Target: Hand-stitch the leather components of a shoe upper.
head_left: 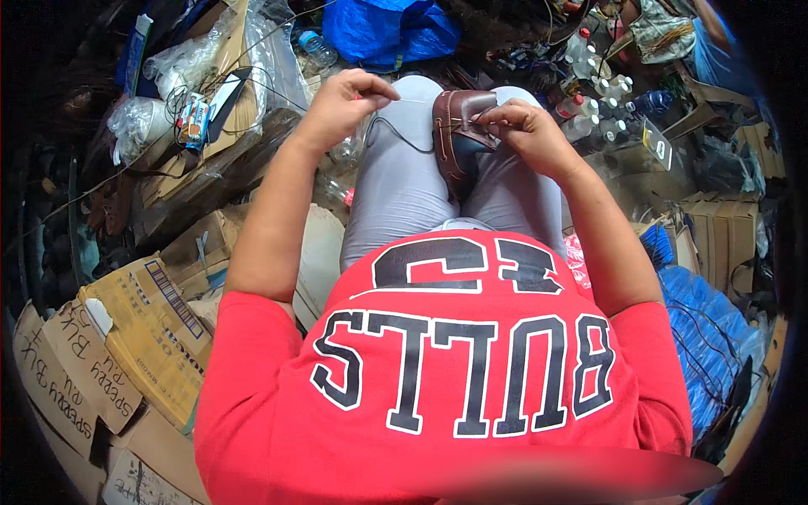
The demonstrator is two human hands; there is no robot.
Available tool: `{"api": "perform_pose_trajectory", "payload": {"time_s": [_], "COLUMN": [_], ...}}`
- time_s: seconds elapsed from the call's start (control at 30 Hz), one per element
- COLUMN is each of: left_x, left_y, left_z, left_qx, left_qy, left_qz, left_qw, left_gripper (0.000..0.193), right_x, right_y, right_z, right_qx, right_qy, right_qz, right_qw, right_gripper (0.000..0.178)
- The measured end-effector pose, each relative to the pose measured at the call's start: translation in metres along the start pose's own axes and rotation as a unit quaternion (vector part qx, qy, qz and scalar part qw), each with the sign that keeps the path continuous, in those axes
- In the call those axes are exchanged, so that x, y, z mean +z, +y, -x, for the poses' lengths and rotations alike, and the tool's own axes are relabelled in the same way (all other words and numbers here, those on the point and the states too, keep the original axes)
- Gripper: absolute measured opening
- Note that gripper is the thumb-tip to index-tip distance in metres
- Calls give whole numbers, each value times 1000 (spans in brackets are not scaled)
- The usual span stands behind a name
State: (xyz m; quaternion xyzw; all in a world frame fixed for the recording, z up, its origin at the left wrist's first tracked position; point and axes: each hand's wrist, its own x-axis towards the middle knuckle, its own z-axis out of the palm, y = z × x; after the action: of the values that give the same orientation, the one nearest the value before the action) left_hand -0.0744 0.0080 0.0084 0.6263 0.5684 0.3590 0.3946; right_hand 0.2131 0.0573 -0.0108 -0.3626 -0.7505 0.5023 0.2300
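A brown leather moccasin-style shoe [449, 150] with pale stitching rests across my thighs, its toe end toward my body. My left hand [352, 103] is raised to the left of the shoe. Its thumb and forefinger pinch a thin pale strand [412, 101] that runs toward the shoe; whether it is a needle or a thread, I cannot tell. Below that hand a dark cord [396, 133] loops over my left thigh to the shoe's side. My right hand [523, 130] is closed at the shoe's opening, fingertips pinching its upper edge; what lies between them is partly hidden.
Flattened cardboard [151, 324] lies at the left. A blue plastic bag [389, 32] sits beyond my knees. Several plastic bottles [581, 126] stand at the far right, and blue plastic sheeting [707, 345] is beside my right arm. Clear plastic wrap [181, 67] lies far left.
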Motion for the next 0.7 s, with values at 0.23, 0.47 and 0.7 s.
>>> {"api": "perform_pose_trajectory", "payload": {"time_s": [0.23, 0.47, 0.7], "left_x": [33, 37, 39], "left_y": [17, 16, 22], "left_z": [12, 12, 12], "left_qx": [70, 106, 171], "left_qy": [-3, -9, 11], "left_qz": [-37, -73, -156], "left_qw": [997, 992, 973], "left_gripper": [22, 24, 21], "right_x": [-3, -4, -5], "right_y": [2, -1, 2], "right_z": [-7, -10, -10], "right_qx": [17, 26, 35], "right_qy": [-73, -73, -73], "right_qz": [-115, -104, -104], "right_qw": [991, 992, 991], "right_gripper": [22, 21, 19]}}
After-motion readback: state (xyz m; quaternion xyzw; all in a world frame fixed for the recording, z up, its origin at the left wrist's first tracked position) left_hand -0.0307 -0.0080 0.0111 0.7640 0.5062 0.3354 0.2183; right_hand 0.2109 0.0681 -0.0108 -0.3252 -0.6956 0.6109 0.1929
